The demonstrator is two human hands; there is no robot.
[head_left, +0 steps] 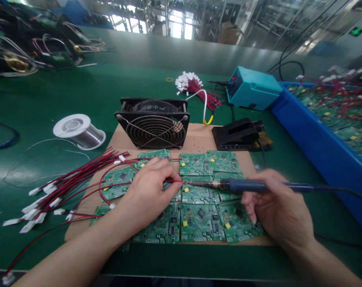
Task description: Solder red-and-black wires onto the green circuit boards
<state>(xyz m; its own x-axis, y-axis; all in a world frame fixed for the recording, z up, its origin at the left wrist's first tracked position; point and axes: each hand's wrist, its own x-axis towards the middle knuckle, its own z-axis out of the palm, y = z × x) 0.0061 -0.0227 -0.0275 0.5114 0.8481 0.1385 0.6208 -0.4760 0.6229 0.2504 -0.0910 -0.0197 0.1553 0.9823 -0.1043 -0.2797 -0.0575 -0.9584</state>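
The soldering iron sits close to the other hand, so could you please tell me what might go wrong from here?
1. The soldering iron in the right hand points toward the left hand, which pinches a red wire; a slip could burn it.
2. The circuit boards lie packed close together beneath, so a stray touch might mark a neighbouring one.
3. Loose wires lie near the left forearm, which could snag them.

My slim, dark-blue-handled soldering iron (246,185); left of it, thin red-and-black wires (79,173); beneath it, rectangular green circuit boards (198,225), yellow-flecked.
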